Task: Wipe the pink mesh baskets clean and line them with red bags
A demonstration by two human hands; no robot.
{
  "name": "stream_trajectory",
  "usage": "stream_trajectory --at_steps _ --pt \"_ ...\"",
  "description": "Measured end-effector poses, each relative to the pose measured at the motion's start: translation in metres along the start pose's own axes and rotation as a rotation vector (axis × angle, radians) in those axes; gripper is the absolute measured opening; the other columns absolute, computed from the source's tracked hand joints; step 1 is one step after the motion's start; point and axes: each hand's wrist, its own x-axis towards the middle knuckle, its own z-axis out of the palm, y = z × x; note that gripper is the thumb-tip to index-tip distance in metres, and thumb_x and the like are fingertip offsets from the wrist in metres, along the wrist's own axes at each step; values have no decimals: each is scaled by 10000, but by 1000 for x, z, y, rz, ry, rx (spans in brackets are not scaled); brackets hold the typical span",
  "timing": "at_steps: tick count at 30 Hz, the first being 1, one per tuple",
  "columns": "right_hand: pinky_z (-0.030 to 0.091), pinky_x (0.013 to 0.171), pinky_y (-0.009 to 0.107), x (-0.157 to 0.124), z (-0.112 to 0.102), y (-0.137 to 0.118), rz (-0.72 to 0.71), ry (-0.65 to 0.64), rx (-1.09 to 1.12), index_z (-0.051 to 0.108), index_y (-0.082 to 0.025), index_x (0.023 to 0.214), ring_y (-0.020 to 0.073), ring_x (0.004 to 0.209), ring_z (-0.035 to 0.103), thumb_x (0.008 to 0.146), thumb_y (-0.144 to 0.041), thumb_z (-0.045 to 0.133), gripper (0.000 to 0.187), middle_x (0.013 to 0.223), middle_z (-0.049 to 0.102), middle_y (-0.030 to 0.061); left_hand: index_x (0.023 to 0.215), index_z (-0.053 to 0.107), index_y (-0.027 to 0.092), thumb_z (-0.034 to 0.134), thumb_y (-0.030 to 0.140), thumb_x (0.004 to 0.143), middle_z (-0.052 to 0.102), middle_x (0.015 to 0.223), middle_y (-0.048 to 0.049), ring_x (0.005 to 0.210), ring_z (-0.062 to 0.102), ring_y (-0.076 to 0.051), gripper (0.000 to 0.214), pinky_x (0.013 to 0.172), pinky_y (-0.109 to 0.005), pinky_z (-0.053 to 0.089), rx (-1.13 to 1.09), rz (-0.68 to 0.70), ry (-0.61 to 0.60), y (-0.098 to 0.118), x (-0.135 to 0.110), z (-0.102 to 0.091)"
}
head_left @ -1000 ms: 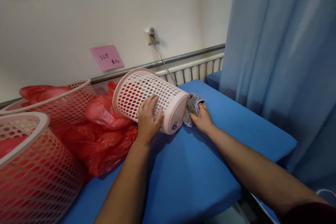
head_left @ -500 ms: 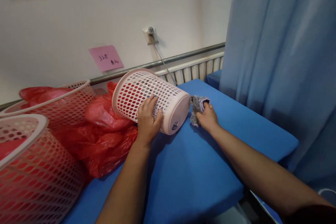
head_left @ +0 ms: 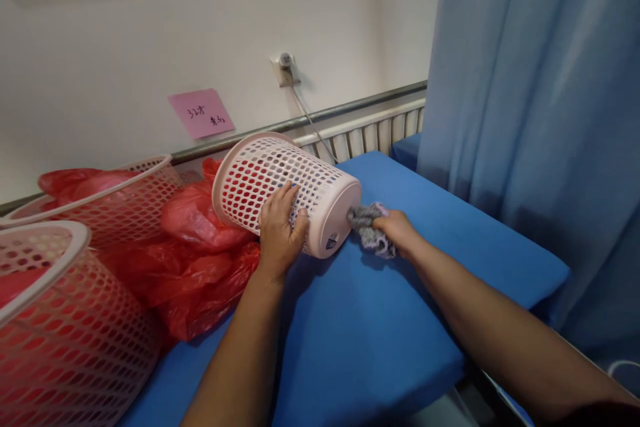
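Observation:
A pale pink perforated plastic wastebasket (head_left: 320, 197) lies on its side on a blue-covered bed (head_left: 370, 320), its round bottom facing right and its open rim to the left. My left hand (head_left: 281, 230) rests on the basket's near side, fingers spread and thumb apart, lying over the holes. My right hand (head_left: 400, 232) is closed around a bunched grey cloth (head_left: 371, 230) with a pale purple edge. The cloth touches or nearly touches the basket's bottom; exact contact is hard to tell. A small dark label (head_left: 332, 241) shows on that bottom.
Two more pink baskets (head_left: 75, 320) with red plastic bags stand at left. Loose red bags (head_left: 200, 287) lie between them and the tipped basket. Behind are a radiator (head_left: 370, 137), a plug (head_left: 286, 70) with a cord, and a pink note (head_left: 201, 113). A blue curtain (head_left: 515, 93) hangs at right.
My right hand has moved the cloth slightly left and down, from beside the basket's edge to in front of its bottom. My left hand and the basket have hardly moved.

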Motion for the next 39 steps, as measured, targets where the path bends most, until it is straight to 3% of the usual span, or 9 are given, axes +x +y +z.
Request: stream_trajectory --at_steps 8,15,19,23,27,30,33,36,39 --pt "609 778 396 9 18 1 1 6 278 701 -186 916 243 820 739 717 -282 668 224 877 771 80 1370 594 177 452 386 957 569 1494 -141 1392 500 -315 485 1192 -547 352 -4 1 9 -1 -1 1" --pt "495 1056 416 -9 22 -5 -702 171 -91 696 -196 1165 254 1117 656 725 -278 680 448 1173 707 80 1370 589 176 492 383 936 567 1495 -138 1399 491 -305 491 1202 -527 337 6 10 -17 2 -1 3" --pt "514 980 308 -30 9 -8 -956 -138 -327 738 -243 1079 204 1111 652 726 -129 630 386 1204 651 51 1369 583 179 498 376 929 560 1501 -140 1404 488 -305 489 1203 -535 331 9 6 -27 1 -1 2" --pt "522 875 284 -40 5 -7 -800 -370 -781 750 -246 997 190 989 667 726 -87 611 344 1139 650 40 1376 576 170 503 371 931 561 1496 -150 1403 486 -311 494 1199 -540 333 8 18 -26 0 -1 1" --pt "508 804 319 -30 5 -4 -491 -86 -1073 734 -238 1117 221 879 661 770 -154 612 377 1036 648 76 1375 572 176 527 367 917 555 1500 -153 1398 490 -322 498 1190 -558 340 8 36 -34 0 -1 1" --pt "511 833 349 -19 2 -5 -433 145 -945 699 -223 1212 240 885 651 795 -208 608 428 1045 646 91 1368 576 177 535 368 916 560 1494 -155 1389 498 -325 493 1189 -563 340 5 41 -37 2 -1 -1" --pt "516 911 358 -17 1 -5 -640 267 -670 668 -224 1238 240 976 636 782 -219 594 462 1100 623 76 1365 578 193 541 375 917 564 1494 -144 1382 505 -322 485 1184 -566 347 0 31 -40 2 0 -2" --pt "522 902 336 -21 5 0 -787 142 -566 681 -235 1201 224 982 636 747 -212 599 462 1109 618 58 1368 576 206 547 380 915 565 1495 -133 1388 501 -319 486 1186 -563 344 5 18 -36 2 0 -3" --pt "516 827 320 -20 9 10 -635 3 -711 732 -253 1102 214 859 641 704 -196 651 410 987 658 45 1363 578 205 550 379 914 566 1493 -134 1392 500 -319 483 1187 -562 343 10 14 -36 3 0 -3"
